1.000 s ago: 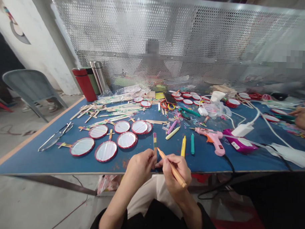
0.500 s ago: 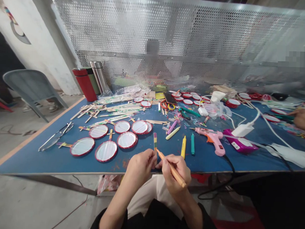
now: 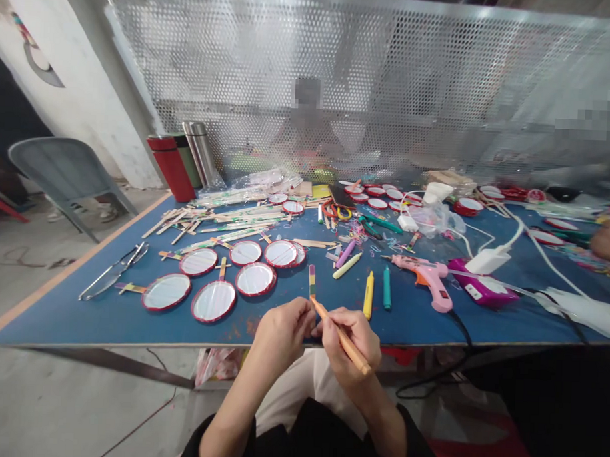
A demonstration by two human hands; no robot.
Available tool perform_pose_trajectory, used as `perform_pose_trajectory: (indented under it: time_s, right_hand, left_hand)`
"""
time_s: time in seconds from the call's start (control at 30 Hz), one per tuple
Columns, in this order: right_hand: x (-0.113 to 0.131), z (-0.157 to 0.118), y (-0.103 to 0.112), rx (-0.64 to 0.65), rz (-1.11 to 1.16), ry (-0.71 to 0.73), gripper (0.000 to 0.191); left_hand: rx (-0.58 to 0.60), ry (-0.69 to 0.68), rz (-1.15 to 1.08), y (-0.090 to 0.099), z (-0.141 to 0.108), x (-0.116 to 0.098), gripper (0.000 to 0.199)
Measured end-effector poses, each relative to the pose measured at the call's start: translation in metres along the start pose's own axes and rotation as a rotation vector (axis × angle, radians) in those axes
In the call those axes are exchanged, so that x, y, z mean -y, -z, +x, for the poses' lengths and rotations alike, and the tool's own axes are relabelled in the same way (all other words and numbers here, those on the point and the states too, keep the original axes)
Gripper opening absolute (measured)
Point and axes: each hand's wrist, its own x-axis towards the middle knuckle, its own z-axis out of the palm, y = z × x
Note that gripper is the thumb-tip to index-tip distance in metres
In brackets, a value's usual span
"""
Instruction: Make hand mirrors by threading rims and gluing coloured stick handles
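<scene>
My left hand (image 3: 286, 326) pinches the lower end of a wooden craft stick (image 3: 312, 279), held upright near the table's front edge. Purple, yellow and green bands colour its upper part. In my right hand (image 3: 354, 343) is an orange marker (image 3: 351, 349), its tip against the stick just above my left fingers. Behind my hands lie a purple marker (image 3: 345, 254) and a pale yellow marker (image 3: 348, 266). A yellow marker (image 3: 368, 295) and a teal marker (image 3: 387, 288) rest to the right. Several round red-rimmed discs (image 3: 213, 301), some with coloured stick handles, lie left of my hands.
A pink glue gun (image 3: 428, 276) with a black cord lies on the blue table (image 3: 106, 325) at right, beside a purple box (image 3: 483, 288) and white cables. Eyeglasses (image 3: 113, 272) lie at left. Loose sticks (image 3: 178, 223) and a red flask (image 3: 172, 168) stand farther back. Another person's hand (image 3: 609, 240) is far right.
The orange marker's tip has shifted very slightly left and up against the stick. My left hand keeps its pinch, and the view has moved a little.
</scene>
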Motion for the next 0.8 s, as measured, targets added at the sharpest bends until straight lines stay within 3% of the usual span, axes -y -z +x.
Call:
perform_pose_trajectory:
  time_s: [0.8]
  right_hand:
    - [0.0013,0.0003,0.0004,-0.03,-0.039,0.019,0.008]
  left_hand:
    - [0.026,0.03,-0.011,0.0004,-0.0003,-0.0004,0.025]
